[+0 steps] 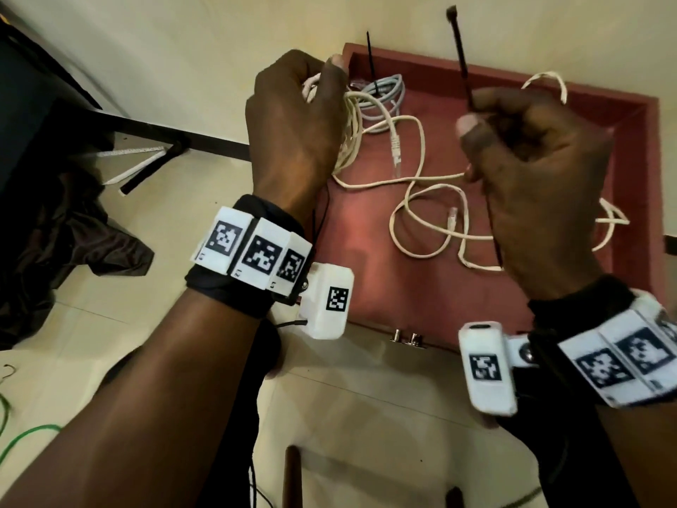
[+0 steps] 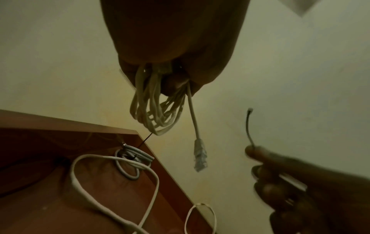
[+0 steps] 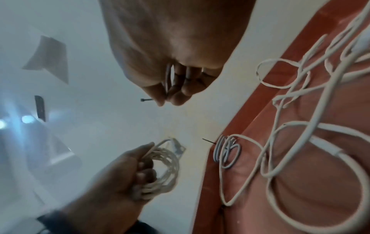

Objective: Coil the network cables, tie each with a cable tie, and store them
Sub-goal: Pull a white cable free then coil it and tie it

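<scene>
My left hand (image 1: 293, 119) grips a coil of cream network cable (image 1: 348, 141) above the left rim of a red case (image 1: 637, 115); the coil (image 2: 156, 110) hangs from the fist with one plug (image 2: 200, 158) dangling. My right hand (image 1: 527, 170) pinches a black cable tie (image 1: 459, 53) that points up and away, its head (image 3: 145, 99) sticking out past the fingers. The cable's loose tail (image 1: 421, 214) runs from the coil past the right hand and lies in loops in the case. A grey coil (image 1: 384, 93), bound by a black tie, lies in the far left corner.
The case has a metal latch (image 1: 406, 339) on its near wall and stands on a pale floor. Black furniture legs (image 1: 146, 130) and a dark cloth (image 1: 73, 232) lie to the left. A green wire (image 1: 22, 438) runs along the floor at the bottom left.
</scene>
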